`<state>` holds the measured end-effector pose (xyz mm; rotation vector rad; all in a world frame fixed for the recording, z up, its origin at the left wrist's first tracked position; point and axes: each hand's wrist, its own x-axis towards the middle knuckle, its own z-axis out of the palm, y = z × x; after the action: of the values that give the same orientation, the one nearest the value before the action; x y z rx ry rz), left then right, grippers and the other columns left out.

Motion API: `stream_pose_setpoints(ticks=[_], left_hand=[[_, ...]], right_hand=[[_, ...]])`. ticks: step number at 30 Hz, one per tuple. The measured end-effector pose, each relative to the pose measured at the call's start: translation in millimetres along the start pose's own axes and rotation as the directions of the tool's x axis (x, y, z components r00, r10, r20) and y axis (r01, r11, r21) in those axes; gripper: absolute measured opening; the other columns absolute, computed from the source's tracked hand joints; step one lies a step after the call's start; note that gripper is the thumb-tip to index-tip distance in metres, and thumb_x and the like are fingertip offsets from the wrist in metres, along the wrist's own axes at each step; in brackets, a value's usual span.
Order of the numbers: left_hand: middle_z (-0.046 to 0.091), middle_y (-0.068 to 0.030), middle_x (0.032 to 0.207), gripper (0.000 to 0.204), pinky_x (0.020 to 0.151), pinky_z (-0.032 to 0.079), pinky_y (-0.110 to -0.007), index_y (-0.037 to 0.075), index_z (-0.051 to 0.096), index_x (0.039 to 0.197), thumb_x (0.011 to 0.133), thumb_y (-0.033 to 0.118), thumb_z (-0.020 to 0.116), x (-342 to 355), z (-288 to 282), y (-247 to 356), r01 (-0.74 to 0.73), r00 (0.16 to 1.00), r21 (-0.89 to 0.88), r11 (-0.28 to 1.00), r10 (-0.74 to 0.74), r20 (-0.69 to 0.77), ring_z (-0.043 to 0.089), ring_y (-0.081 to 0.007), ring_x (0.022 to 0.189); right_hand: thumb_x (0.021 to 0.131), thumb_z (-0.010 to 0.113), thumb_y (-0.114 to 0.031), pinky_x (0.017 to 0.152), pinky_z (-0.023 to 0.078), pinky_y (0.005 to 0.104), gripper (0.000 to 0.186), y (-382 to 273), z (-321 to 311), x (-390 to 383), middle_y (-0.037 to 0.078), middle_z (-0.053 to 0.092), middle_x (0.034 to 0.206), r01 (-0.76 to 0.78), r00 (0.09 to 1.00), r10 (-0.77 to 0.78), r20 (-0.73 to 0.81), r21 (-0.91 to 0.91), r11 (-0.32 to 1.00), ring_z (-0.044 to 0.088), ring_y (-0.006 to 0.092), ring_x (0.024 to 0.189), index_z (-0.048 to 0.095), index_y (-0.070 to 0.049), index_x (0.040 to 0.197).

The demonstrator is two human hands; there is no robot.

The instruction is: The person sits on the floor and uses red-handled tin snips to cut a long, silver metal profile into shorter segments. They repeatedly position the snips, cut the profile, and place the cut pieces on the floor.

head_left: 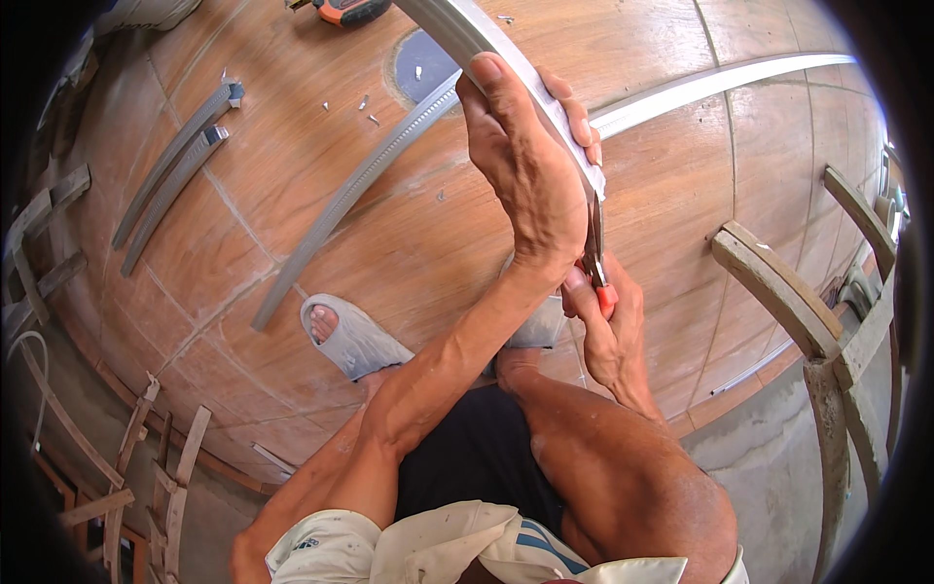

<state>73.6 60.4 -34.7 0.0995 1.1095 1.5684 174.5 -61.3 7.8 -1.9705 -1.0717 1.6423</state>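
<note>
A long, pale grey metal channel (467,29) runs from the top edge down to its cut-looking end. My left hand (530,180) is wrapped around it near that end, the thumb on one side and fingers on the other. Close below, my right hand (620,341) grips metal snips (596,238) with red on the handle. The blades point up and meet the end of the channel; whether they are closed on the metal I cannot make out. Part of the handles is hidden in my right hand.
A perforated grey strip (336,209) and a shiny long profile (725,90) lie on the tiled floor. Two shorter channels (175,161) rest at left. An orange-and-black tool (352,10) is at the top. Wooden supports (778,287) stand right; small metal scraps (374,120) lie about.
</note>
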Motion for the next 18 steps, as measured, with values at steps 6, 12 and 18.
stream_pose_setpoints(ticks=[6,12,18], left_hand=[[0.056,-0.0086,0.091,0.058,0.046,0.048,-0.027,0.008,0.041,0.119,0.113,0.065,0.040,-1.0,4.5,-0.2,-0.029,0.998,0.010,1.000,0.029,-0.047,0.058,-0.0120,0.058],[0.056,-0.0089,0.093,0.055,0.046,0.048,-0.026,0.008,0.042,0.116,0.113,0.064,0.040,-1.8,3.8,-1.4,-0.015,0.997,0.014,1.000,0.016,-0.073,0.058,-0.0118,0.060],[0.056,-0.0089,0.092,0.056,0.046,0.049,-0.026,0.008,0.041,0.114,0.113,0.064,0.040,-0.2,-5.2,-7.5,0.024,0.997,0.005,1.000,-0.023,-0.079,0.058,-0.0122,0.059]], right_hand=[[0.105,0.067,-0.022,0.067,0.045,0.0343,0.023,-1.8,-1.6,0.0,0.009,0.060,0.074,-0.029,1.000,0.028,-0.011,-0.032,0.999,0.054,0.0157,0.070,0.066,0.001,0.105],[0.104,0.068,-0.022,0.065,0.044,0.0341,0.024,-0.9,-0.2,-1.1,0.008,0.058,0.071,-0.063,0.997,0.063,-0.036,-0.006,0.998,0.052,0.0148,0.068,0.067,0.002,0.100],[0.104,0.068,-0.022,0.065,0.044,0.0341,0.025,-3.3,1.4,0.7,0.007,0.058,0.071,-0.073,0.997,0.072,-0.040,-0.017,0.997,0.052,0.0147,0.068,0.067,0.002,0.099]])
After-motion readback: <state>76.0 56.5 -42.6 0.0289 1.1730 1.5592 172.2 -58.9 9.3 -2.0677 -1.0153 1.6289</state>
